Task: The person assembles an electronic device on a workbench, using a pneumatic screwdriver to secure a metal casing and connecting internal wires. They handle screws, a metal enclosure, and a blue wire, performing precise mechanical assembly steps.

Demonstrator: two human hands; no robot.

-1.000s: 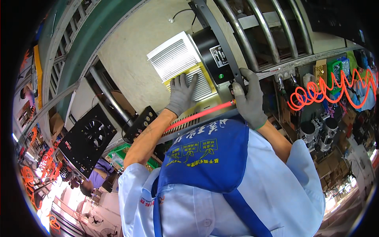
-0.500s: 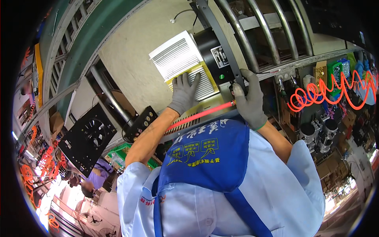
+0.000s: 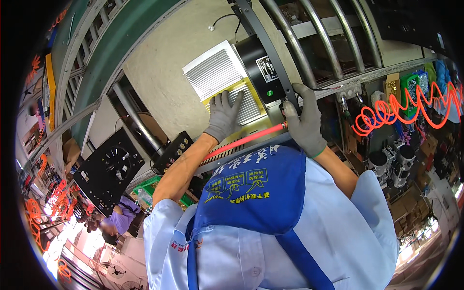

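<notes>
So I'm looking at a silver finned heatsink [image 3: 212, 72] lying on the pale worktop [image 3: 154, 79], yellow banding [image 3: 241, 82] across it, right up beside a black cylindrical housing [image 3: 252, 56] with a label. The gray-gloved left hand [image 3: 223, 118] is palm down on its near end, fingers lightly spread and gripping nothing. The right hand [image 3: 308, 123] has fingers bent around the end of a black metal bar [image 3: 271, 47], by the fitting of a red hose [image 3: 245, 139] (from way over here I can't tell whether they're closed on anything). Steel rollers [image 3: 332, 44] sit past the bar, an orange coiled hose [image 3: 438, 126] hangs further right, and there's a black fan panel [image 3: 99, 180] off left.
</notes>
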